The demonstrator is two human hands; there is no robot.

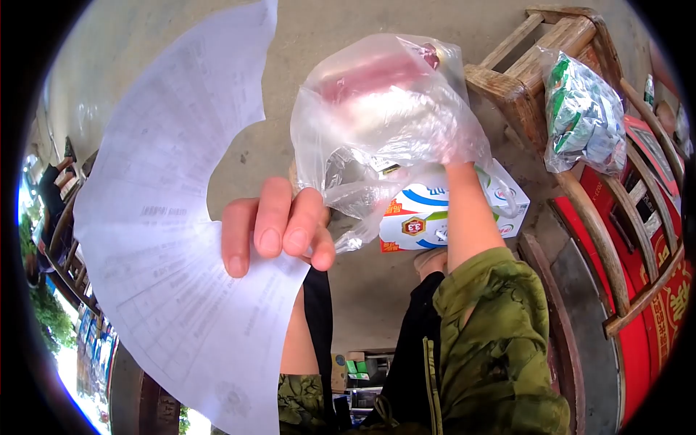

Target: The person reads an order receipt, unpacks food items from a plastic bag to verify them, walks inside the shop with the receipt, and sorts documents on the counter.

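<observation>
My left hand (pixel 279 232) is closed on a white printed sheet of paper (pixel 159 167), its fingers over the front and the thumb out of sight. The sheet fans out in a wide curve across the left side. My right hand (pixel 458 145) is at a clear plastic bag (pixel 341 123) and looks to be inside it, its fingers blurred by the film. Through the bag show a pinkish-red rounded thing (pixel 370 76) and something white, neither of which I can make out. Below the bag is a white and blue carton (pixel 457 225) marked 3.3, partly covered by my right forearm.
A wooden stool (pixel 558 58) stands at the upper right. Beside it, a clear bag of green and white packets (pixel 583 109) rests by a curved wooden chair frame (pixel 598 239). Red printed boxes (pixel 652 319) are at the right edge. My foot (pixel 431 262) is near the carton.
</observation>
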